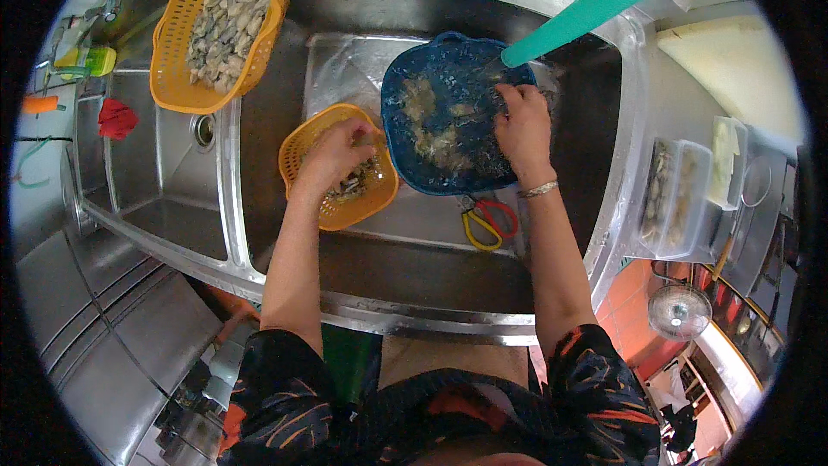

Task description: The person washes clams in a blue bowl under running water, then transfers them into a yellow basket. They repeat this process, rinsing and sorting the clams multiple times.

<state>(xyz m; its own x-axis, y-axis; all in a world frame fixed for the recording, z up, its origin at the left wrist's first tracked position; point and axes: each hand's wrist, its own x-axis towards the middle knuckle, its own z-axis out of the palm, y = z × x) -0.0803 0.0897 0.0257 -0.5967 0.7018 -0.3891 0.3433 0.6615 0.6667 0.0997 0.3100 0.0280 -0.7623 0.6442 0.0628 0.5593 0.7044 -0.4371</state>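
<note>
My left hand (339, 149) is over the small yellow perforated basket (381, 191), its fingers curled near the basket's right side; small dark and pale pieces (352, 186) lie in the basket below it. Whether the fingers hold a piece cannot be seen. My right hand (525, 129) reaches down at the right side of a blue basin (440, 186), its fingertips at the water's surface. In the basin, pale brownish shellfish-like pieces (443, 149) sit in bubbly water. Above its upper right rim ends a green hose (582, 10). Scissors with one red and one yellow handle (488, 223) lie below the basin.
A large yellow basket (194, 100) full of shucked oysters (229, 32) stands at the upper left, over the divider beside a smaller sink bowl (187, 207). A red cloth (118, 119) lies at far left. Plastic containers (676, 197) stand right of the steel sink (427, 317).
</note>
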